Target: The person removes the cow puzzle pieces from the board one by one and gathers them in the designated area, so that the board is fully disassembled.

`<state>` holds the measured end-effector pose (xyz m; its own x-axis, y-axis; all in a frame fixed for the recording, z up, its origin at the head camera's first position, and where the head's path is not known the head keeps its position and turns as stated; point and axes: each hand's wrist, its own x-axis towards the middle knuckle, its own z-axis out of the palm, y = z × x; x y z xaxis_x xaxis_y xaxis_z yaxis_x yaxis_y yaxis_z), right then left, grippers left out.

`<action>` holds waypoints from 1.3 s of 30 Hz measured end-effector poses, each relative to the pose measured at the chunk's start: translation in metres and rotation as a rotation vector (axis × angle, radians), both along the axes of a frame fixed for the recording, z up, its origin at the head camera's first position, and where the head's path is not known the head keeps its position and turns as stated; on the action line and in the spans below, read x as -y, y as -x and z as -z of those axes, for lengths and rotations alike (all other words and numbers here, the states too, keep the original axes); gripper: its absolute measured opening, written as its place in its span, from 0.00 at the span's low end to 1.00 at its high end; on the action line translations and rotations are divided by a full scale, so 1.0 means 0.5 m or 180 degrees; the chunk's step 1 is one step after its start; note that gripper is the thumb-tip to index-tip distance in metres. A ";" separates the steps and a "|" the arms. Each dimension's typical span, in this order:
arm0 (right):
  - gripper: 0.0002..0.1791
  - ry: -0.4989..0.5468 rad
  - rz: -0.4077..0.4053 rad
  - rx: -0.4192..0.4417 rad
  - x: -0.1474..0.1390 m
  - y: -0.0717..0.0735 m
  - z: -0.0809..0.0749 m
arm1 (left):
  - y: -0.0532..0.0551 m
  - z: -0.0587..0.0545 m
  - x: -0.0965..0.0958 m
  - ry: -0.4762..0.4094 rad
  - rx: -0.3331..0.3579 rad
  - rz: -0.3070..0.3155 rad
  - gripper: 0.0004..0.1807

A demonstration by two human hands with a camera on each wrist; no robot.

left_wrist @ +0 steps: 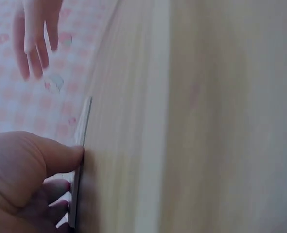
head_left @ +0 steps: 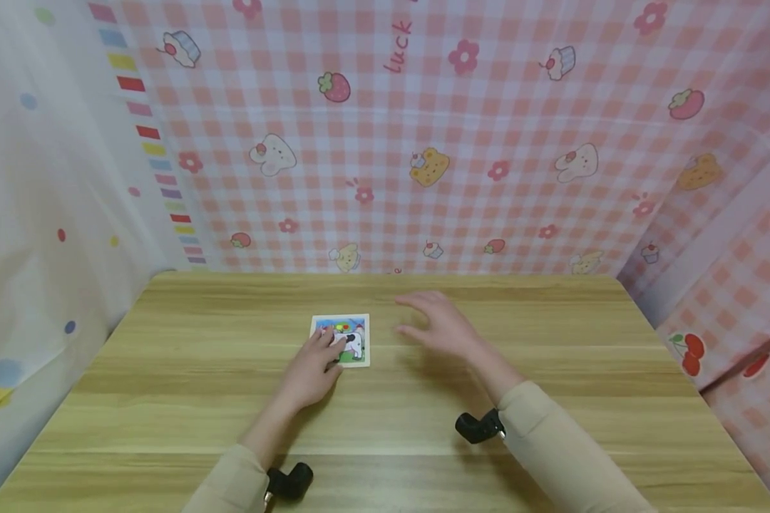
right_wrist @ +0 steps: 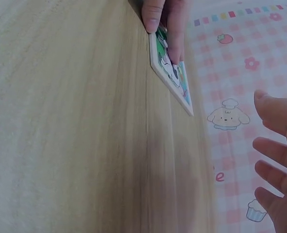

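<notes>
A square picture board [head_left: 357,354] with a pale border and a black-and-white cow lies flat on the wooden table. My left hand [head_left: 314,367] rests on its left part, fingers on the picture and covering some of it. In the left wrist view the left thumb [left_wrist: 60,156] touches the board's thin edge [left_wrist: 81,141]. To the right of the board, my right hand [head_left: 441,324] is held above the table, holding nothing. Its fingers [right_wrist: 274,177] are spread and loosely bent, apart from the board in the right wrist view.
The wooden table [head_left: 231,306] ends at a pink checked cloth [head_left: 385,206] behind it. More cloth [head_left: 58,235] hangs at the left, and another patterned cloth [head_left: 744,313] at the right. Black wrist devices [head_left: 478,426] stick out beside both sleeves.
</notes>
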<state>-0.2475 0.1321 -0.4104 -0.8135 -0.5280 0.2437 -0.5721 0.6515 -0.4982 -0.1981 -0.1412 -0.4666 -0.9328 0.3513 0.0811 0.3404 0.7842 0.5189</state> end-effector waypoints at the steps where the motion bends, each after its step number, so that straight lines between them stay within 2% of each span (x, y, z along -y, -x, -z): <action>1: 0.30 -0.0003 -0.0017 -0.0020 -0.001 0.001 0.002 | -0.005 0.002 -0.008 0.0010 -0.0014 -0.0003 0.25; 5: 0.28 0.0036 -0.0079 -0.0066 -0.005 0.000 0.009 | -0.027 0.000 -0.040 0.0065 -0.0076 0.0005 0.25; 11: 0.26 0.0182 -0.0106 -0.0076 -0.022 -0.004 0.026 | -0.060 -0.013 -0.078 0.0118 -0.0032 0.0023 0.25; 20: 0.25 0.0321 -0.0145 -0.0146 -0.054 -0.004 0.063 | -0.089 -0.016 -0.114 0.0114 -0.0046 0.0146 0.25; 28: 0.26 0.0310 -0.0131 -0.0060 -0.077 -0.011 0.075 | -0.117 -0.017 -0.153 0.0324 -0.0183 0.0283 0.25; 39: 0.25 0.0219 -0.0085 0.0005 -0.090 -0.021 0.087 | -0.155 -0.033 -0.191 0.0441 0.0047 0.0365 0.31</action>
